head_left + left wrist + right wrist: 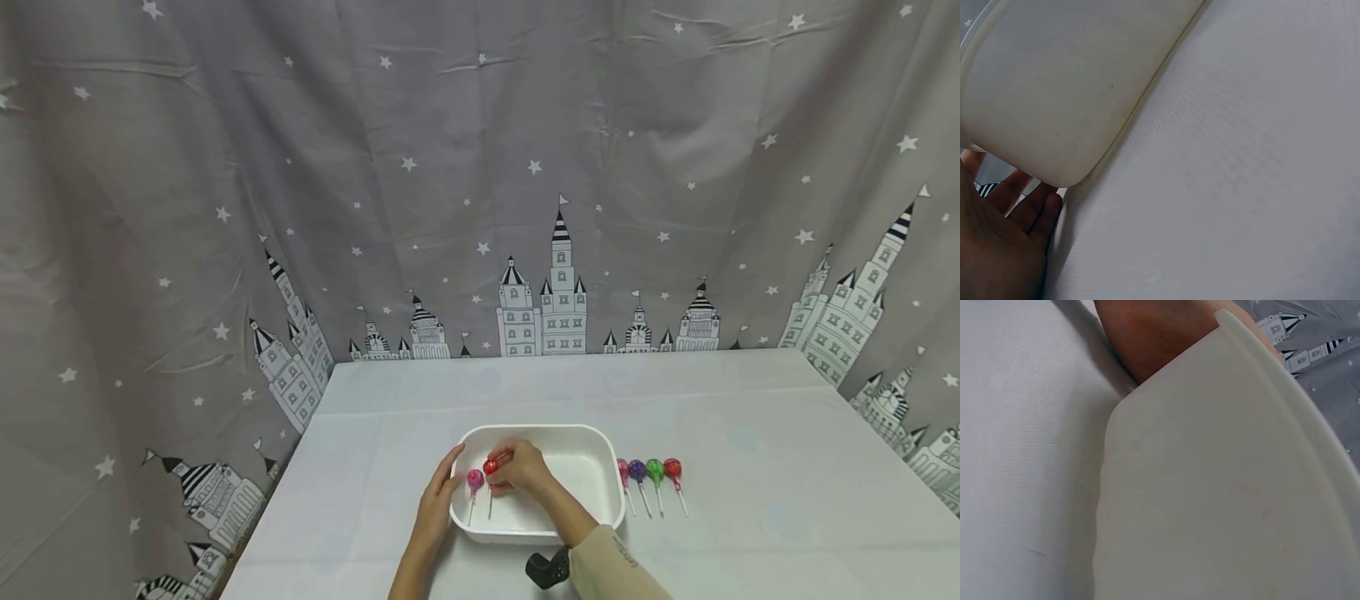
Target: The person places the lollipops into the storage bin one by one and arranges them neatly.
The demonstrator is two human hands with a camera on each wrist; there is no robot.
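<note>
A white plastic bin (592, 483) stands on the table. My right hand (525, 468) reaches inside it and pinches a red lollipop (491, 467) by its candy head, the stick pointing toward me. Left of that, a pink lollipop (475, 479) lies in the bin, its stick also toward me. My left hand (432, 508) holds the bin's left side, thumb at the rim; in the left wrist view its fingers (1035, 209) lie against the outside wall. The right wrist view shows only part of the right hand (1154, 337) behind the bin's wall, its fingertips hidden.
Right of the bin lie several lollipops in a row: pink (623, 471), purple (637, 471), green (656, 472) and red (672, 468). A white cloth covers the table (750, 500). A grey curtain (480, 167) with castles and stars hangs behind. A black device (547, 568) sits at the right wrist.
</note>
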